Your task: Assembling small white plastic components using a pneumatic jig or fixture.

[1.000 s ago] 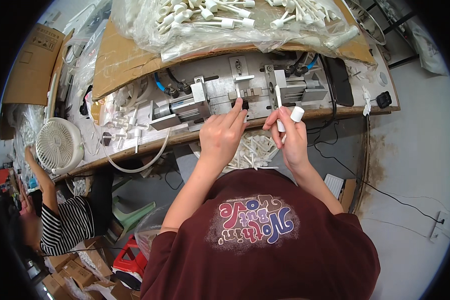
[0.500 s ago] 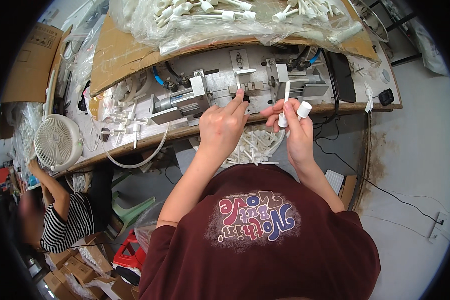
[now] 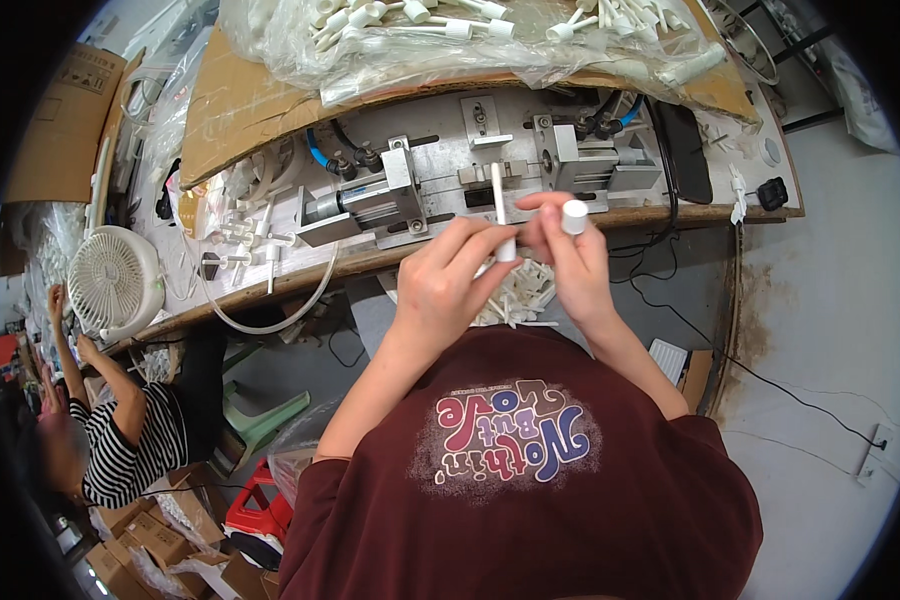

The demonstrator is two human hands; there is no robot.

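The workbench [image 3: 710, 214] (brown-edged) bears metal machinery [image 3: 400, 182] and a fan [image 3: 116, 283].

It's an assy wkshp: metal jig [image 3: 475, 176], bulk white pts [image 3: 457, 31].

We have drawn our left hand [image 3: 440, 285] back from the fixture [image 3: 476, 175], and it now holds a white stick [image 3: 500, 200]. Our right hand [image 3: 582, 270] has moved in toward it, only a cap [image 3: 574, 217] showing clearly there now.
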